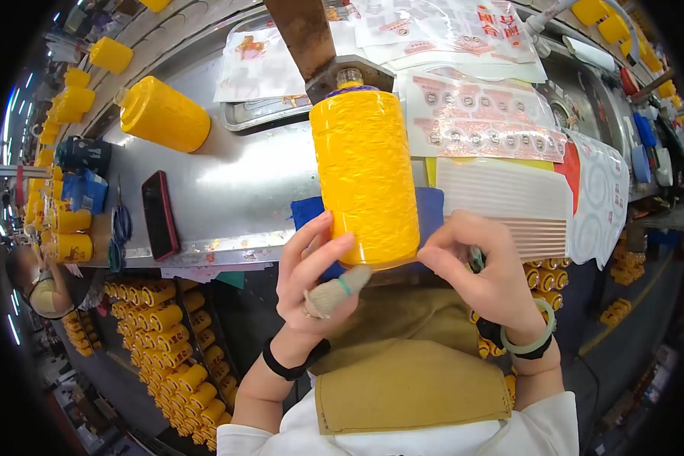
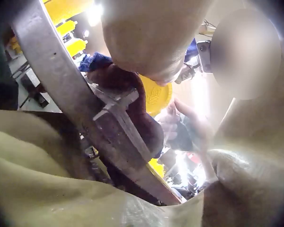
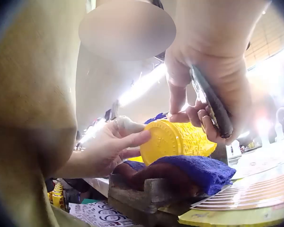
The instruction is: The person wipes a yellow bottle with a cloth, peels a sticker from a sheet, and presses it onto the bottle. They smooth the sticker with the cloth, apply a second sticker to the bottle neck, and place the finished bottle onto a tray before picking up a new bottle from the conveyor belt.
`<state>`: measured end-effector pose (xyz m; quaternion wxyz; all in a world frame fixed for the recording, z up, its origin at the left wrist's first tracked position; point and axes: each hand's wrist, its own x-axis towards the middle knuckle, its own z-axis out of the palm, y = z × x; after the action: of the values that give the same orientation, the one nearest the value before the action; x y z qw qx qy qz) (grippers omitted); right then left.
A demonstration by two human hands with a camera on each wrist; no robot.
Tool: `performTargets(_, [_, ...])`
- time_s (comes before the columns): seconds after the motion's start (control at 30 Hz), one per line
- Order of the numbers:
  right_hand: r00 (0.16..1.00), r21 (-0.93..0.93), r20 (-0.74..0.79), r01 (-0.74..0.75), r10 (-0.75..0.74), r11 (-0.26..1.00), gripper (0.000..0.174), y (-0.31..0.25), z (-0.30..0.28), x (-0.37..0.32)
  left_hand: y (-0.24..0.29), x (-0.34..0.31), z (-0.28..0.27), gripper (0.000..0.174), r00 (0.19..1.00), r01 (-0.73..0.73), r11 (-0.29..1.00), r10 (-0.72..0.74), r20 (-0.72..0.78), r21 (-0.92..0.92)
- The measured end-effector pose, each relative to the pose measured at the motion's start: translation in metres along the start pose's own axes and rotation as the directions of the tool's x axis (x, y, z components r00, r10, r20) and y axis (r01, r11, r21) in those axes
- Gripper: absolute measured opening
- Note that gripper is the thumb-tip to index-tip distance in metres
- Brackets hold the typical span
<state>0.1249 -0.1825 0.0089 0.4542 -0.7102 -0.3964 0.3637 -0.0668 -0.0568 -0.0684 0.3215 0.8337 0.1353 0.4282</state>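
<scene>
Two hands are working at the near end of a large cylindrical yellow thread spool, which I am watching through the head camera. The spool is lying on its side on a thick blue cloth pad at the front edge of the shiny metal bench. Its winding is showing glossy and tightly packed, with a moulded yellow plastic end cap facing the person. Its long axis is running straight away from the person, and the far end is pointing into a grey metal bracket below a brown bar.

The left hand is lying open, its straight fingers pressing against the end cap, and a grey fabric cot is covering the thumb. The right hand is curling its lower fingers round a slim dark tool while the thumb and forefinger are touching the cap's rim.

Further left on the bench, a second yellow spool and a black phone with a red edge are lying well apart from the work.
</scene>
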Motion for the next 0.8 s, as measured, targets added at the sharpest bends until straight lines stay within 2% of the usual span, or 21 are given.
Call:
performTargets(0.07, [1.000, -0.001, 0.012, 0.002, -0.002, 1.000, 0.013, -0.001, 0.001, -0.001, 0.003, -0.001, 0.000, 0.046, 0.974, 0.177, 0.973, -0.195, -0.114, -0.149])
performTargets(0.13, [1.000, 0.000, 0.008, 0.011, -0.011, 1.000, 0.013, -0.002, 0.001, -0.002, -0.002, -0.006, -0.003, 0.051, 0.978, 0.165, 0.979, -0.179, -0.112, -0.122])
performTargets(0.2, [1.000, -0.003, 0.004, 0.011, -0.011, 1.000, 0.013, -0.001, -0.001, -0.002, -0.007, -0.008, -0.008, 0.046, 0.995, -0.096, 0.987, 0.099, -0.018, 0.126])
performTargets(0.33, [1.000, -0.016, -0.003, -0.003, 0.003, 1.000, 0.013, 0.000, -0.003, -0.002, 0.002, -0.005, -0.008, 0.036, 0.989, -0.139, 0.964, 0.147, -0.020, 0.226])
performTargets(0.4, [1.000, -0.025, -0.004, 0.010, -0.010, 1.000, 0.013, 0.002, -0.002, -0.002, 0.004, -0.005, -0.009, 0.028, 0.989, -0.148, 0.951, 0.144, 0.035, 0.271])
performTargets(0.53, [1.000, -0.043, -0.008, 0.019, -0.020, 0.999, 0.012, 0.002, 0.000, -0.001, 0.008, 0.009, -0.006, 0.025, 0.978, -0.193, 0.961, 0.172, 0.117, 0.198])
performTargets(0.6, [1.000, -0.029, -0.004, 0.019, -0.019, 0.999, 0.012, -0.001, 0.000, -0.002, 0.006, 0.001, 0.003, 0.026, 0.990, 0.117, 0.993, -0.118, -0.079, -0.014])
performTargets(0.7, [1.000, -0.012, -0.006, 0.030, -0.030, 0.999, 0.011, -0.006, 0.000, -0.004, 0.000, -0.004, 0.006, 0.030, 0.985, 0.070, 0.998, -0.070, -0.155, -0.009])
performTargets(0.8, [0.998, 0.001, 0.003, 0.067, -0.067, 0.998, 0.009, -0.013, 0.000, -0.004, -0.002, -0.005, -0.008, 0.033, 0.994, 0.064, 0.995, -0.058, -0.088, 0.070])
